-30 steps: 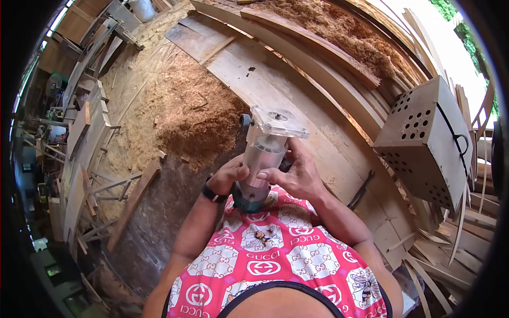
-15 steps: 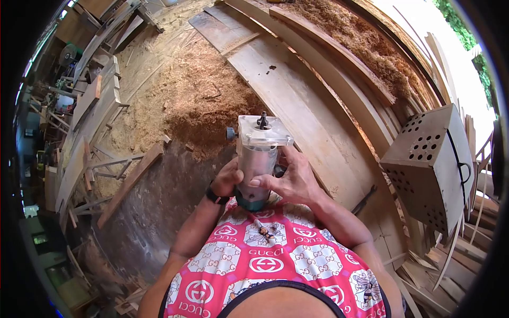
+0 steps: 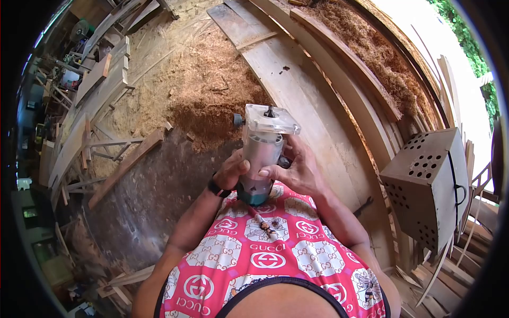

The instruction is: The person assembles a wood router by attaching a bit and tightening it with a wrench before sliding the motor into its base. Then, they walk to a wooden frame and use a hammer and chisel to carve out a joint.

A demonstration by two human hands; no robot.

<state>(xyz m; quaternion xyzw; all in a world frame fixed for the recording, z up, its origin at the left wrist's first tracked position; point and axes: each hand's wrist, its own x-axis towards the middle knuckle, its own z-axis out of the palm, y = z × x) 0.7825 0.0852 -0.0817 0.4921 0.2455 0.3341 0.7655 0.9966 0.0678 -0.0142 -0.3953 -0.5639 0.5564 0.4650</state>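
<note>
A trim router (image 3: 262, 151) with a metal body, a clear square base plate and a teal end cap is held upside down against the patterned shirt (image 3: 268, 238). Its dark bit (image 3: 270, 112) points up through the base, and a dark knob (image 3: 238, 120) sticks out on the left. My left hand (image 3: 231, 169) wraps the body from the left, with a black band on the wrist. From the right, my right hand (image 3: 299, 169) closes round it, thumb across the front. Some right fingers are hidden behind the router.
A long wide board (image 3: 302, 90) runs along the right, with a wrench-like dark tool (image 3: 363, 206) on it. Beyond stands a perforated metal box (image 3: 424, 183). Sawdust (image 3: 207, 79) covers the floor ahead; wood pieces (image 3: 127, 167) lie at left.
The router has tilted slightly, its base end shifting right and up in view. Both hands keep their hold. The surroundings have shifted a little with the camera.
</note>
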